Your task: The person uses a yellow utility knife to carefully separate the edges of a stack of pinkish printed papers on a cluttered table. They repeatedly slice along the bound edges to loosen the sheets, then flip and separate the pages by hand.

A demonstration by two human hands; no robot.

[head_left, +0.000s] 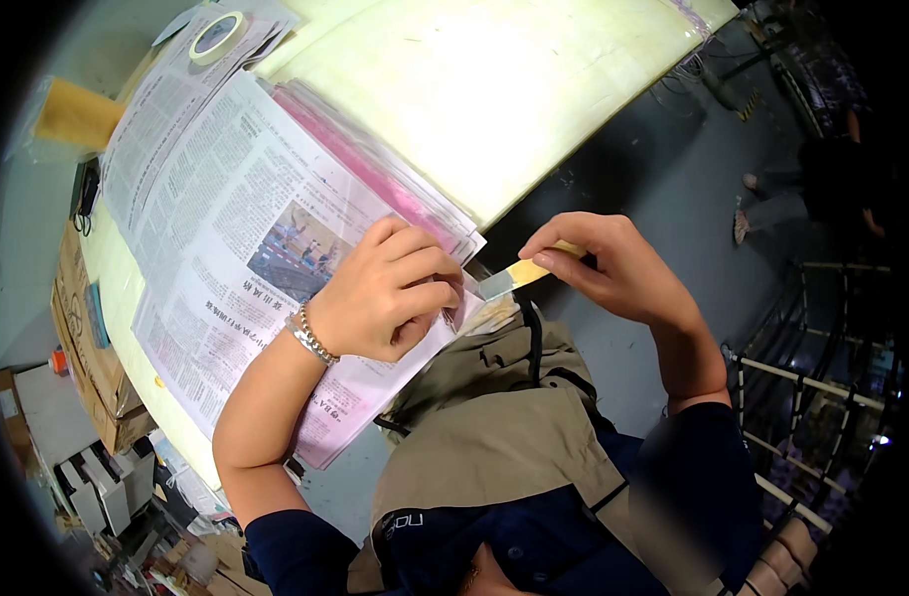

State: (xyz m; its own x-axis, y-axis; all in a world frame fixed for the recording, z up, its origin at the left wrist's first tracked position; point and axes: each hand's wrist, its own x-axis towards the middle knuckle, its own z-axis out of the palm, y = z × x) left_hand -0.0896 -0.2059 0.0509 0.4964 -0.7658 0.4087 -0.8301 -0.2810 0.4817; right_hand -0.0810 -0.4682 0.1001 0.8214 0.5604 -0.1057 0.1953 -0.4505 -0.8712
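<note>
1. The knife, a small cutter with a yellow handle and a grey blade, sits just right of the frame's centre, its blade pointing left toward the corner of the paper stack.
2. The right hand pinches the knife's handle between thumb and curled fingers.
3. The left hand, fingers folded into a loose fist, presses on the newspaper at the near corner; a metal bracelet circles its wrist.
4. Pink sheets in clear sleeves lie under the newspaper's upper edge, their edges fanned toward the centre.
5. The stack rests on a pale yellow table filling the top middle.
6. A roll of tape lies at upper left on the papers.
7. Cardboard boxes stand at the left edge.
</note>
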